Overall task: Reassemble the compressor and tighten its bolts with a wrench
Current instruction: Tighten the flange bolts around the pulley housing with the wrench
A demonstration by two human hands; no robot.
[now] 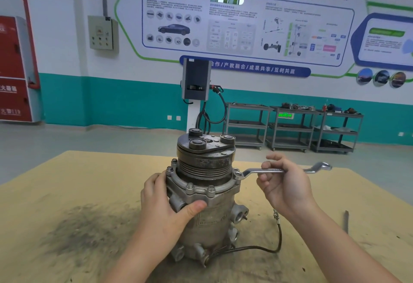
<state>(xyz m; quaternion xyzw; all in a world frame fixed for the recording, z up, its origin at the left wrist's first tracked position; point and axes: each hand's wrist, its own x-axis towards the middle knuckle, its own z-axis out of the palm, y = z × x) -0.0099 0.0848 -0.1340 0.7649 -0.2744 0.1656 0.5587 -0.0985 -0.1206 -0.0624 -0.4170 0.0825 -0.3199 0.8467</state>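
The compressor (203, 195) stands upright on the table (67, 215), its long axis vertical, pulley end up and ported base down. A black cable (268, 248) loops from its foot out to the right across the tabletop. The left hand (165, 211) grips the compressor's left side just under the bolted flange, thumb pressed across the front of the housing, fingers wrapped around behind. To the right of the compressor, the right hand (288, 184) holds the wrench (281, 170) near mid-shaft, fingers curled over it. The wrench lies about horizontal, its long axis running left to right; its ring end sits on a flange bolt (237, 174) at the compressor's right edge, its other end pointing away to the right. Left of the compressor, a dark smudge (89, 227) marks the table. Beyond the compressor stand a charging post (196, 81) and grey carts (290, 126) against the wall.
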